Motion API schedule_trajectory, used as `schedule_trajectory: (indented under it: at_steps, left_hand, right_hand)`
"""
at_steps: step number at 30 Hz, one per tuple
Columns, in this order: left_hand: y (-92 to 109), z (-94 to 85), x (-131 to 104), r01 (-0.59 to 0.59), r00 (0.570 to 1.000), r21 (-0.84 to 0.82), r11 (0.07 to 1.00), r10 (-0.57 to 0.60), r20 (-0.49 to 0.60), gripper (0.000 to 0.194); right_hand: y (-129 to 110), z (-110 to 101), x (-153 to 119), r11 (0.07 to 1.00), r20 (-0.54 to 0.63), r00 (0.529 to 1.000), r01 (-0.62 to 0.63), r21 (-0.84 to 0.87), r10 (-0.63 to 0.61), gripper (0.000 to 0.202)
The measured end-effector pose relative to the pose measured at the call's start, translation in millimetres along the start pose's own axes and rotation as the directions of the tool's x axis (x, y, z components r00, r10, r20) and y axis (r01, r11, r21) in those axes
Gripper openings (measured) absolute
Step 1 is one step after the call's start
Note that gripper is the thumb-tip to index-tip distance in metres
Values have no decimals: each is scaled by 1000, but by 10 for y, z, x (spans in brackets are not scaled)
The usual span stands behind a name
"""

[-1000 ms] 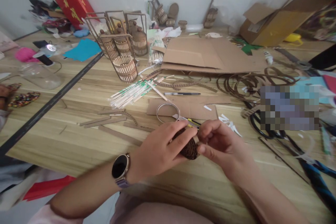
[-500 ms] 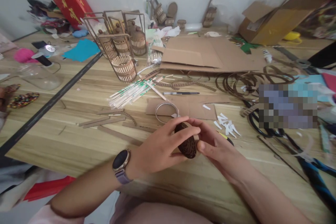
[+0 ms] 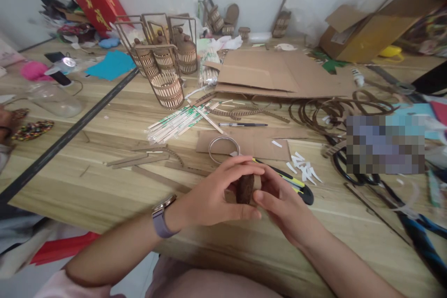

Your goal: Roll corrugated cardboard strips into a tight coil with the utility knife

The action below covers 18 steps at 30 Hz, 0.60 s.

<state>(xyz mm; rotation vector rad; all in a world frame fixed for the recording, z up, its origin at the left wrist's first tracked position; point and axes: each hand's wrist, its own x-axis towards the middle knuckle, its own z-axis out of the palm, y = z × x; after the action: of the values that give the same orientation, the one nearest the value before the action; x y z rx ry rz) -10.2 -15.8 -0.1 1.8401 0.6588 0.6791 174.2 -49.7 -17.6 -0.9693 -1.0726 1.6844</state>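
Observation:
Between my two hands is a round, dark-brown coil of cardboard strip [image 3: 245, 189], turned nearly edge-on, with a paler strip at its right side. My left hand [image 3: 220, 193], below a wristwatch [image 3: 163, 219], curves over it from the left, fingers across the top and thumb beneath. From the right, my right hand [image 3: 279, 195] pinches its edge with thumb and fingers. Part of the coil is hidden by the fingers. Just beyond lie a roll of tape [image 3: 211, 151] and a yellow-and-black utility knife [image 3: 303, 189], partly behind my right hand.
Small lidded baskets in cardboard frames [image 3: 166, 91] stand at the back left. Wrapped chopsticks [image 3: 174, 123], a pen [image 3: 243, 125], flat cardboard [image 3: 258, 72] and white paper scraps [image 3: 304, 167] lie ahead. Scissors [image 3: 405, 209] and curled cardboard strips [image 3: 314, 114] are at the right. Another person's hand [image 3: 5, 121] shows far left.
The coil has turned from showing its flat face to nearly edge-on. My left fingers have shifted over its top, and more of the utility knife shows. The view has moved slightly.

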Motion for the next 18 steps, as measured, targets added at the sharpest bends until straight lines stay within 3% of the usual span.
schedule_trajectory:
  at_steps: [3, 6, 9, 11, 13, 15, 18]
  left_hand:
    - [3, 5, -4, 18, 1000, 2, 1000, -18, -11, 60]
    - [25, -28, 3, 28, 999, 9, 1000, -28, -30, 54]
    - [48, -98, 14, 46, 994, 7, 999, -45, -95, 50]
    - [55, -148, 17, 99, 982, -19, 995, -101, -158, 50]
    - [55, -183, 15, 161, 965, -45, 986, -167, -202, 57]
    - [56, -202, 11, 207, 949, -62, 976, -216, -232, 69]
    - [70, -216, 9, 257, 932, -71, 964, -267, -246, 77]
  right_hand:
    - [25, -11, 5, 998, -59, 998, 9, -62, -13, 50]
    - [-1, -84, 43, 989, -40, 999, 20, -144, -26, 48]
    - [-35, -213, 114, 894, -107, 977, 121, -431, -183, 38]
    - [-41, -286, 161, 659, -91, 914, 213, -722, -395, 30]
    - [-36, -314, 195, 337, 59, 836, 283, -898, -546, 20]
    - [-28, -297, 214, 89, 208, 782, 317, -944, -587, 17]
    - [-27, -239, 233, -134, 300, 768, 273, -953, -565, 19]
